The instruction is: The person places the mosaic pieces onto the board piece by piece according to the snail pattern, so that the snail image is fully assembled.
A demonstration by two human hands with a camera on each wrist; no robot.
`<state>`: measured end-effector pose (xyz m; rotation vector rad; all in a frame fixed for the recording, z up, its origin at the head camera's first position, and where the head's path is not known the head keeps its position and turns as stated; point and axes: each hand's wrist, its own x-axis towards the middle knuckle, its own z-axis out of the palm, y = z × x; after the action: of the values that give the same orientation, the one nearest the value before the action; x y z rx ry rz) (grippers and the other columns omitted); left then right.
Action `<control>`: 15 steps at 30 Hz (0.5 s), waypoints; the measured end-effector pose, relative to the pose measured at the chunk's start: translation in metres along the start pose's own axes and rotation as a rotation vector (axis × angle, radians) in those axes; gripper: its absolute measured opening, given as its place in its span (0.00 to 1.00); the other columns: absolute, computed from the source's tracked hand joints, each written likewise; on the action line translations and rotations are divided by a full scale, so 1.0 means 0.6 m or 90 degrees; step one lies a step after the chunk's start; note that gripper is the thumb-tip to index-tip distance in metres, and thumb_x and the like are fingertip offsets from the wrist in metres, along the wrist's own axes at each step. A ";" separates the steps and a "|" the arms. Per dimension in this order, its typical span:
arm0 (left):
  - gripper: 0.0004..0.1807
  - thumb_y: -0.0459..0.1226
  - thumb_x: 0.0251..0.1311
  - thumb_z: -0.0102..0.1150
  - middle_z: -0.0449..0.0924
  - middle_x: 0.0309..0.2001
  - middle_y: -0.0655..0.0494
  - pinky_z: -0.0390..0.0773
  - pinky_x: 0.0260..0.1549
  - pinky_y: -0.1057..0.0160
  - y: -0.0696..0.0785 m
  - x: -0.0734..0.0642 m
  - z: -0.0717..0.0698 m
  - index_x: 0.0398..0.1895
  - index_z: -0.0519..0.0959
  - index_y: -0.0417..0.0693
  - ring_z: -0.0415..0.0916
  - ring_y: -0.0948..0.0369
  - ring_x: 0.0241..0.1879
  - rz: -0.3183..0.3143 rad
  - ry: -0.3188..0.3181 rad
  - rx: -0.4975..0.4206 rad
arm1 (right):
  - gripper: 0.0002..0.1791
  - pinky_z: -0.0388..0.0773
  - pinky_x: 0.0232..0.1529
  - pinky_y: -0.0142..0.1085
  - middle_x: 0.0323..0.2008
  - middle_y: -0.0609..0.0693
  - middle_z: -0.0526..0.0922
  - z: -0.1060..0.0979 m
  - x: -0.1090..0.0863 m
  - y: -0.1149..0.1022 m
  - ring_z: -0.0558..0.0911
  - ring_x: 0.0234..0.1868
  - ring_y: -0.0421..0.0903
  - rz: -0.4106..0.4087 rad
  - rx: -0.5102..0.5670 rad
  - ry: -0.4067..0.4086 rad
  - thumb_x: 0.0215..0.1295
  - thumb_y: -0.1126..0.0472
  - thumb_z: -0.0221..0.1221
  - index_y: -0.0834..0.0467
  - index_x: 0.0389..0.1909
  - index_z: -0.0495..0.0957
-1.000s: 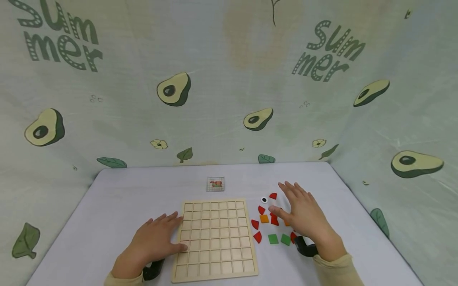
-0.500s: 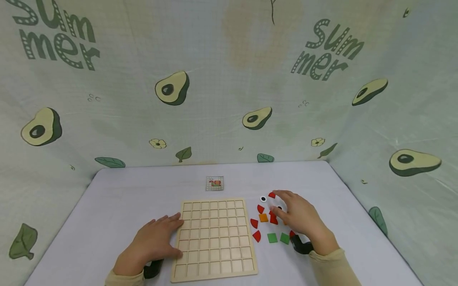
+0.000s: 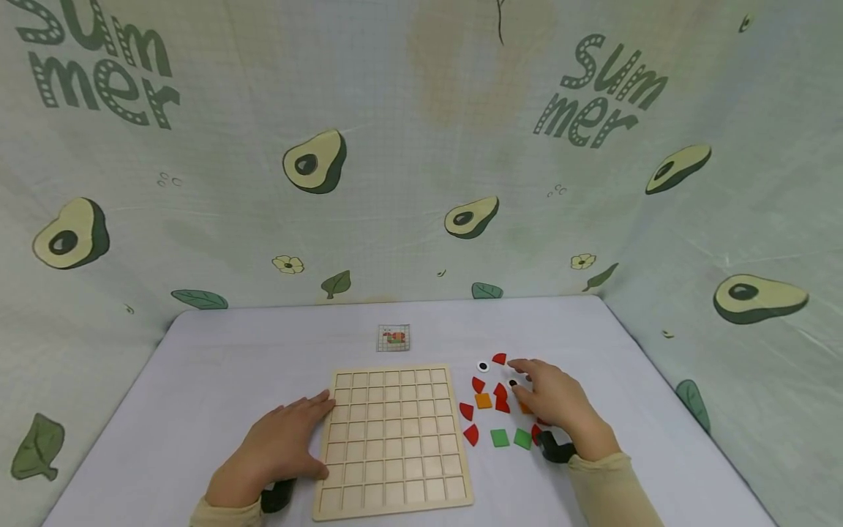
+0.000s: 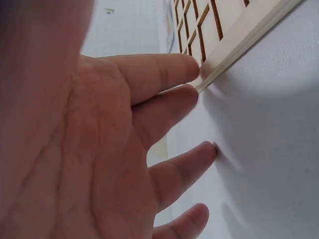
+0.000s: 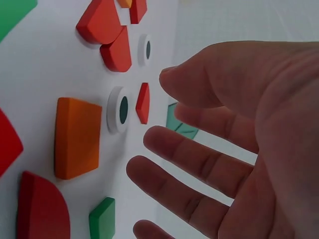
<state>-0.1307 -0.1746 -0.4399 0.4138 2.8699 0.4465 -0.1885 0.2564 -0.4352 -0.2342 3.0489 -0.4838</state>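
Observation:
A pale wooden grid board lies on the table. My left hand rests at its left edge; in the left wrist view two straight fingertips touch the board's side. To the right, my right hand hovers over small coloured pieces, fingers spread and slightly bent, nothing between them. Nearest its thumb and fingertips is a round white eye piece with a dark centre. Around it sit an orange square, red quarter-round pieces and a green piece. The right hand hides part of the pieces.
A second eye piece and a red quarter-round lie at the far side of the pieces. Green squares lie nearer. A small picture card lies behind the board. A patterned cloth hangs behind the table.
My right hand has come down and slightly nearer to me over the pieces, its fingers less spread. The left thumb has slid off the board's surface to its left edge.

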 end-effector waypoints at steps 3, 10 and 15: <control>0.55 0.52 0.27 0.83 0.68 0.70 0.51 0.63 0.61 0.36 -0.005 0.000 0.002 0.67 0.74 0.46 0.65 0.43 0.67 -0.005 -0.005 -0.005 | 0.26 0.81 0.43 0.52 0.51 0.54 0.82 0.004 0.002 0.004 0.81 0.48 0.51 0.000 0.002 -0.002 0.63 0.57 0.66 0.55 0.62 0.78; 0.56 0.52 0.25 0.84 0.68 0.70 0.49 0.61 0.62 0.35 -0.010 0.003 0.002 0.67 0.74 0.45 0.65 0.40 0.67 0.016 0.006 -0.022 | 0.24 0.80 0.47 0.54 0.53 0.55 0.81 0.015 0.006 0.009 0.79 0.46 0.51 0.006 -0.007 -0.003 0.61 0.57 0.66 0.54 0.60 0.80; 0.56 0.53 0.26 0.84 0.69 0.69 0.50 0.59 0.63 0.35 -0.014 0.004 0.003 0.67 0.74 0.45 0.63 0.39 0.67 0.022 0.000 -0.018 | 0.22 0.80 0.47 0.53 0.50 0.54 0.82 0.021 0.008 0.006 0.80 0.44 0.51 0.003 -0.025 0.007 0.60 0.58 0.67 0.53 0.56 0.82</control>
<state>-0.1346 -0.1808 -0.4449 0.4587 2.8573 0.4934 -0.1930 0.2554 -0.4482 -0.2273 3.0707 -0.4262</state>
